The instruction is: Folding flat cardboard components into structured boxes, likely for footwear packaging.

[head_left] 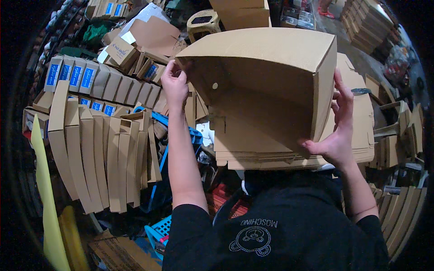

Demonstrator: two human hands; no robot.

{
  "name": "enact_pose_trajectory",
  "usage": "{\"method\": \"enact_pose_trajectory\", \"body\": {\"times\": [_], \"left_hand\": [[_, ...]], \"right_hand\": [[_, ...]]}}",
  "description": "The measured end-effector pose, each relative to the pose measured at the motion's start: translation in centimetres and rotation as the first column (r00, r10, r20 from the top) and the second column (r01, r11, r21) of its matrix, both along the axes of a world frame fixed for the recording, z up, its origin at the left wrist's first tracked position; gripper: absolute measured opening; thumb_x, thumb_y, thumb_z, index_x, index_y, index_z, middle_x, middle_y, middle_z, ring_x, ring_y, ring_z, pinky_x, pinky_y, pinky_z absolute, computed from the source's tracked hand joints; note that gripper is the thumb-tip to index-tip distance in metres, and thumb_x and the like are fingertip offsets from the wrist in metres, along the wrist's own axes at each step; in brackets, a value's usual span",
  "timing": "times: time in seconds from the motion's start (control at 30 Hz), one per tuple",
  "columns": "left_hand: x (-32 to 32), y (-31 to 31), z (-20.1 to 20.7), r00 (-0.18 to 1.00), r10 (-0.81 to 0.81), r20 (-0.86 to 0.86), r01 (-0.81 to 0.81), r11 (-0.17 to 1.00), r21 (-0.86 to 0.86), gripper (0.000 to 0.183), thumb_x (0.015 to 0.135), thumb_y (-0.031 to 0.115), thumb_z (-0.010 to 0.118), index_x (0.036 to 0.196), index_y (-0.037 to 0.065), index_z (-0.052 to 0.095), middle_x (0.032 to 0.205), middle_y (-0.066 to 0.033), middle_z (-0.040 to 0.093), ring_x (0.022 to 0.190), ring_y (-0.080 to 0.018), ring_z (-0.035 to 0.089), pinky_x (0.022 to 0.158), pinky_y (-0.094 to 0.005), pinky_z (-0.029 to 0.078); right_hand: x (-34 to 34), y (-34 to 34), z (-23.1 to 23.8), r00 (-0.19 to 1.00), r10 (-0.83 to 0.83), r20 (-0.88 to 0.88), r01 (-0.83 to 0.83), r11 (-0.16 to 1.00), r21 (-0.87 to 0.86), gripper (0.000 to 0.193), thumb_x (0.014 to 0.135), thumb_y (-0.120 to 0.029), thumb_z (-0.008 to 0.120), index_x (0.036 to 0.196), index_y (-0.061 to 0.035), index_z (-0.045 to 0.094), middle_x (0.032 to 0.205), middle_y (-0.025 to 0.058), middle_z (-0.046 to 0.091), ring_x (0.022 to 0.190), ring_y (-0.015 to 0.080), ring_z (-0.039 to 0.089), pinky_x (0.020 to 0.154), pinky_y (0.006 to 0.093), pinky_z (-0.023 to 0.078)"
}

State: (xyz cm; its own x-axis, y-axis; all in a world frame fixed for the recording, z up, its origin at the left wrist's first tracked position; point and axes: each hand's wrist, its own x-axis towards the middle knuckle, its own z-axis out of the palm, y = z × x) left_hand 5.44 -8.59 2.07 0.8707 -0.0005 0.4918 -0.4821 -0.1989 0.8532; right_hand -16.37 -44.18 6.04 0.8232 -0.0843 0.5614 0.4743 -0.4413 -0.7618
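A brown cardboard box [266,45] is tilted up in front of me, its open side facing me. One small round hole shows in its left inner wall. My left hand [175,86] pinches the box at its upper left corner. At the lower right, my right hand [338,133] grips the side wall, thumb at the inner edge and fingers on the outside. Beneath the box lies a stack of flat cardboard sheets [357,106], partly covered by it.
Several narrow folded boxes [97,153] stand in a row on the left, behind them boxes with blue labels [74,74]. A beige stool [203,25] stands at the back. Blue plastic crates [158,232] and a red crate [228,201] are low down. More cardboard [402,217] stands at the right.
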Motion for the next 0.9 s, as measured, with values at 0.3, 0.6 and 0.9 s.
{"method": "enact_pose_trajectory", "body": {"times": [0.3,0.6,0.9], "left_hand": [[-2.0,0.0,-1.8,0.978,-0.053,-0.204,0.047,0.998,-0.034,0.025,0.102,0.006,0.058,0.123,-0.003,0.068,0.103,-0.0053,0.074,0.091,-0.0082,0.066,0.079,-0.026,0.052],[-2.5,-2.3,-1.3,0.979,0.194,0.06,-0.203,0.956,0.212,0.029,0.102,0.015,0.062,0.122,-0.006,0.066,0.1,-0.0093,0.076,0.087,-0.0111,0.067,0.076,-0.0269,0.052],[-4.0,-3.4,-2.9,0.991,-0.016,-0.131,0.043,0.977,0.209,0.038,0.102,0.022,0.063,0.129,-0.005,0.063,0.099,-0.0154,0.075,0.086,-0.0174,0.071,0.078,-0.0326,0.055]], "right_hand": [[0.1,-0.2,-0.2,0.993,-0.056,-0.1,0.068,0.99,0.125,0.128,0.052,-0.038,0.094,0.159,-0.0085,0.029,0.161,0.0107,0.036,0.125,0.0259,0.054,0.103,0.0423,0.047],[-0.5,-0.6,-1.8,0.999,-0.04,-0.033,0.04,0.999,-0.027,0.13,0.054,-0.039,0.093,0.16,-0.0114,0.024,0.16,0.0128,0.035,0.129,0.0263,0.05,0.106,0.0455,0.045],[0.1,-2.0,-3.1,0.981,-0.052,-0.185,0.112,0.935,0.336,0.118,0.071,-0.04,0.089,0.162,-0.0108,0.019,0.145,0.0148,0.044,0.126,0.0264,0.053,0.106,0.0427,0.049]]}}
